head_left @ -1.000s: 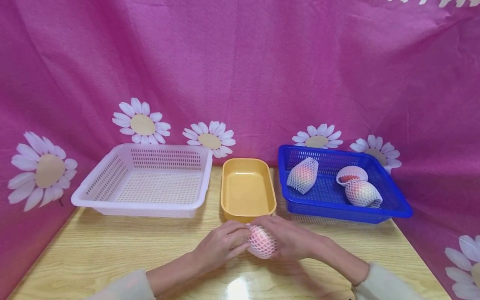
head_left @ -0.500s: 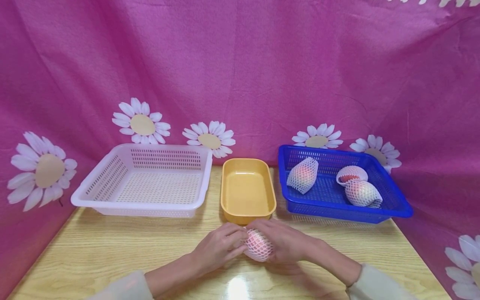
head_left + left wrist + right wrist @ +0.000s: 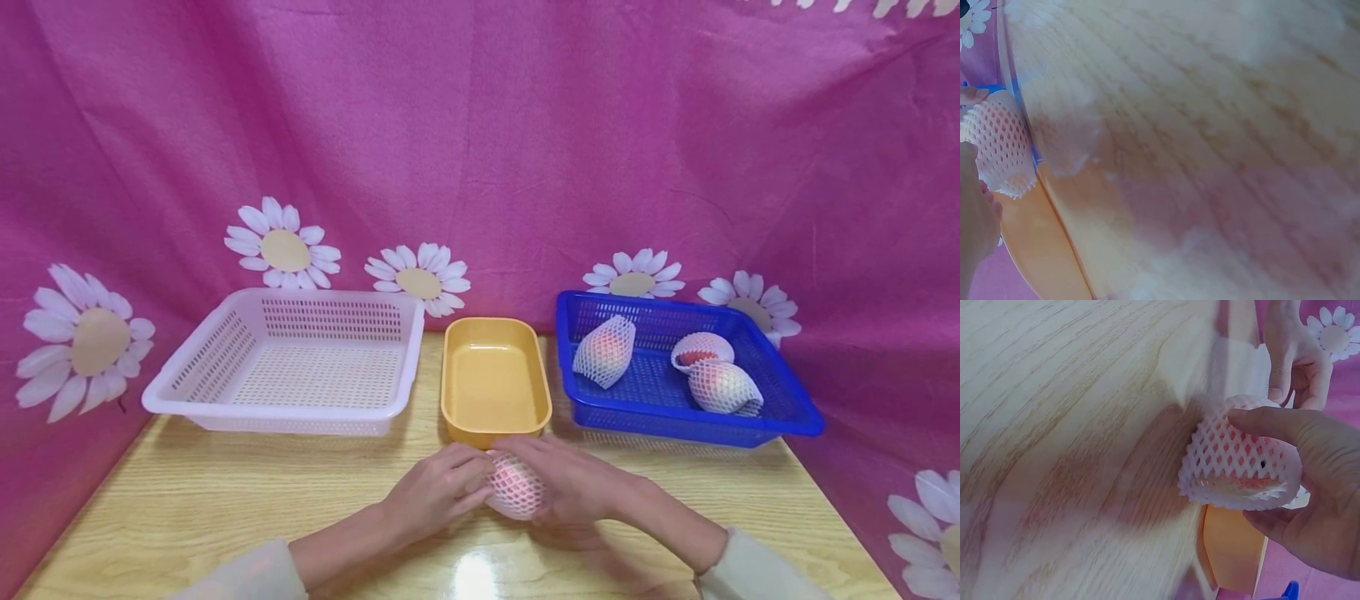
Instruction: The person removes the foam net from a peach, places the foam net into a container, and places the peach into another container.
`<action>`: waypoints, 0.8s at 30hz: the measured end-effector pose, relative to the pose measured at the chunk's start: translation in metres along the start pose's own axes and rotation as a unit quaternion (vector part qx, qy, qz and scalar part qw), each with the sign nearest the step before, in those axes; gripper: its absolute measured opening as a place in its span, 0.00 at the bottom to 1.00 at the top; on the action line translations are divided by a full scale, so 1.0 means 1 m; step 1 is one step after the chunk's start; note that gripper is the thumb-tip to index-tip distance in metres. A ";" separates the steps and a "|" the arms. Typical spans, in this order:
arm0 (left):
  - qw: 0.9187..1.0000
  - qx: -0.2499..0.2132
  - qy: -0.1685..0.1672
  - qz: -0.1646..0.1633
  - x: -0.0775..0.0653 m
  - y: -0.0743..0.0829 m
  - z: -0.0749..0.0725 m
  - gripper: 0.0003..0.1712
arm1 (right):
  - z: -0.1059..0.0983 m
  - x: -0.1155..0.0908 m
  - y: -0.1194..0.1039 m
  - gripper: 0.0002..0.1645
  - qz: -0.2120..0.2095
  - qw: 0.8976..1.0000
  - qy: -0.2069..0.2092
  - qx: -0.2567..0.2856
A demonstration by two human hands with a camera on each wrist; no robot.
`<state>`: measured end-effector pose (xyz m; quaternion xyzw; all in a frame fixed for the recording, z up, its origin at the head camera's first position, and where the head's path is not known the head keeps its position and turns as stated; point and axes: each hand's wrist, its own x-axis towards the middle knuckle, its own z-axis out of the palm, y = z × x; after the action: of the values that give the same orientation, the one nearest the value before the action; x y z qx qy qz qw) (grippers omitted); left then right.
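A reddish-pink fruit in a white foam net (image 3: 516, 487) is held between both hands above the table, just in front of the yellow tray (image 3: 497, 437). My right hand (image 3: 577, 483) grips the netted fruit from the right. In the right wrist view, the thumb of my right hand (image 3: 1329, 481) lies over the foam net (image 3: 1241, 456) and the other fingers are below. From the other side, my left hand (image 3: 435, 487) pinches the end of the net with thumb and fingertips. The left wrist view shows the net (image 3: 1000, 144) only at its left edge.
A white plastic basket (image 3: 300, 412) stands at the back left. At the back right, a blue basket (image 3: 675, 421) holds several netted fruits, among them one netted fruit (image 3: 606, 350) at its left. A pink floral cloth (image 3: 480, 150) hangs behind the wooden table (image 3: 300, 483).
Both hands have drawn the netted fruit slightly left and toward the person, with little motion in the last half second. The baskets and tray have stayed put.
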<state>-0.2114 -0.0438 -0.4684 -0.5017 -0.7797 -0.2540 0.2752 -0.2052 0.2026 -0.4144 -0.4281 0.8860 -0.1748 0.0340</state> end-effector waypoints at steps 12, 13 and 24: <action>1.000 0.002 0.001 -0.012 0.000 -0.001 0.000 0.14 | -0.004 -0.007 0.000 0.60 0.028 1.000 0.012 0.001; 1.000 0.002 0.002 -0.013 -0.001 -0.001 -0.001 0.15 | -0.005 -0.008 0.000 0.60 0.029 0.999 0.014 0.002; 1.000 0.005 0.009 -0.007 -0.002 -0.001 -0.003 0.17 | -0.014 -0.022 0.001 0.58 0.079 0.996 0.013 0.028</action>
<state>-0.2114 -0.0479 -0.4679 -0.4928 -0.7818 -0.2569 0.2828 -0.1955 0.2239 -0.4033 -0.3536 0.9120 -0.2020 0.0486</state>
